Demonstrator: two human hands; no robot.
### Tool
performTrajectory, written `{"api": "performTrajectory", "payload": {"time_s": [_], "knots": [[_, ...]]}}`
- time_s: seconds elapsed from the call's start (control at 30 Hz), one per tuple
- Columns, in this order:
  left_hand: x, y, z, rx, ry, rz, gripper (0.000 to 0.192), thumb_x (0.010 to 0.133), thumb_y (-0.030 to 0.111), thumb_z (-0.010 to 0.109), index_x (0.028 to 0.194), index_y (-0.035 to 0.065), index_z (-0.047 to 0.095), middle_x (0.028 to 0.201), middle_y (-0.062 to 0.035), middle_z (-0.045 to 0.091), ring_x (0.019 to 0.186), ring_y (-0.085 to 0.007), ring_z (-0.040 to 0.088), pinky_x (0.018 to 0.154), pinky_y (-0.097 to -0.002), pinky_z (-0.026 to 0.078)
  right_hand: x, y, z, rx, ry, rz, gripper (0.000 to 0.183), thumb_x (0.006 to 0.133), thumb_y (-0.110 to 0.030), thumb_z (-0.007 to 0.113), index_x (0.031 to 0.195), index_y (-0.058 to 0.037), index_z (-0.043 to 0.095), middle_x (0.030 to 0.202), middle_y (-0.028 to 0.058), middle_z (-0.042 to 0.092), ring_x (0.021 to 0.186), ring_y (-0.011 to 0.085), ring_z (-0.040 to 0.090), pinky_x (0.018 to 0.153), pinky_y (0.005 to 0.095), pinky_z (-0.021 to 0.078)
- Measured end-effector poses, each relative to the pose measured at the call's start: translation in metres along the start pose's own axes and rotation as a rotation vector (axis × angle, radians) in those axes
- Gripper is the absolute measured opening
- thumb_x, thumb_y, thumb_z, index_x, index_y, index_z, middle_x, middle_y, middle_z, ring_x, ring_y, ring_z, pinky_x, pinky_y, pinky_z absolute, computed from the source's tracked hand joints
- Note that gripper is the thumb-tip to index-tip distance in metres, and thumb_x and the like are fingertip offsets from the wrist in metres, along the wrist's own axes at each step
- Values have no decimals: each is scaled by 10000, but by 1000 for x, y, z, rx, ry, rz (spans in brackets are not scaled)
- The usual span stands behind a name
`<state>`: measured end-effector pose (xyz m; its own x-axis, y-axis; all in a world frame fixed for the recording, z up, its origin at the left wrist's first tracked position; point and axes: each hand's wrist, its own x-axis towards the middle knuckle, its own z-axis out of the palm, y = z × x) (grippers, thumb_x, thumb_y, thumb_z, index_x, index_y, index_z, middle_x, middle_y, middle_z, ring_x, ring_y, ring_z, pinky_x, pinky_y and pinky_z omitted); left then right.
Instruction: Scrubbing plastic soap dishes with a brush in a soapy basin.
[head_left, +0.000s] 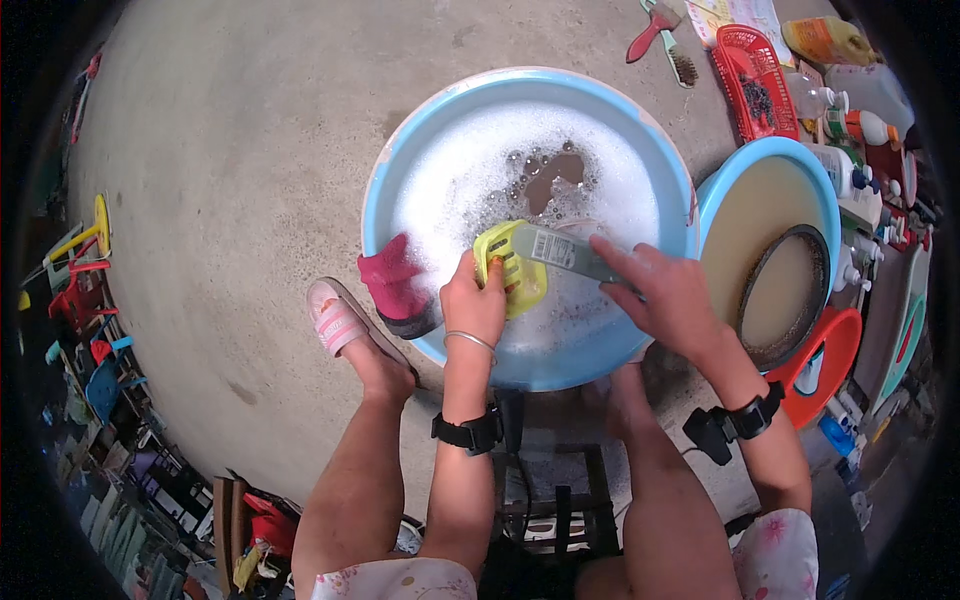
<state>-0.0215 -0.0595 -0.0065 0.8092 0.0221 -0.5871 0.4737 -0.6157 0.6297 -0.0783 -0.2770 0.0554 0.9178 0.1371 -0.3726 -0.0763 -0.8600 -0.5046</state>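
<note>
My left hand (480, 296) grips a yellow-green slotted plastic dish (534, 281), probably a soap dish, with the thumb over its slots. In my right hand (664, 296) is the grey-green handle (577, 257) of a tool, perhaps a brush, bearing a printed label. Its far end lies against the dish, and its working side is hidden. Both hands are over a large blue plastic basin (450, 352) of water covered with white suds (465, 165). A magenta cloth item with a dark end (396, 281), possibly a glove or sock, hangs over the basin's left rim.
At right, a smaller blue basin (720, 184) holds murky water and a black-rimmed round pan (750, 300). A red basin (844, 352) is beside it. Beyond are a red plastic basket (780, 90), several bottles (836, 161) and brushes (679, 64) on the concrete floor (247, 187).
</note>
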Motion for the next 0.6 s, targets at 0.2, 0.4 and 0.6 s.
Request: {"api": "performTrajectory", "payload": {"time_s": [0.2, 0.4, 0.6], "knots": [[3, 8, -2, -26, -2, -11, 219, 880, 166, 577, 1041, 20, 608, 825, -213, 669, 740, -318, 679, 677, -382, 518, -23, 3, 10, 91, -103, 3, 529, 801, -203, 662, 1305, -180, 503, 765, 102, 578, 692, 309, 601, 605, 424, 476], [2, 9, -6, -163, -93, -123, 215, 900, 153, 568, 1068, 24, 603, 808, -163, 672, 727, -218, 687, 526, -333, 545, 15, -14, 7, -14, 18, 33, 541, 805, -245, 659, 1312, -155, 494, 771, 121, 587, 676, 321, 606, 583, 424, 480], [0, 4, -3, -428, -123, -159, 373, 925, 166, 546, 1271, 79, 438, 1026, -151, 617, 753, -211, 674, 451, -314, 570, -12, -35, 9, 79, -215, 213, 518, 825, -242, 634, 1301, -91, 496, 772, 168, 627, 682, 355, 616, 612, 444, 482]]}}
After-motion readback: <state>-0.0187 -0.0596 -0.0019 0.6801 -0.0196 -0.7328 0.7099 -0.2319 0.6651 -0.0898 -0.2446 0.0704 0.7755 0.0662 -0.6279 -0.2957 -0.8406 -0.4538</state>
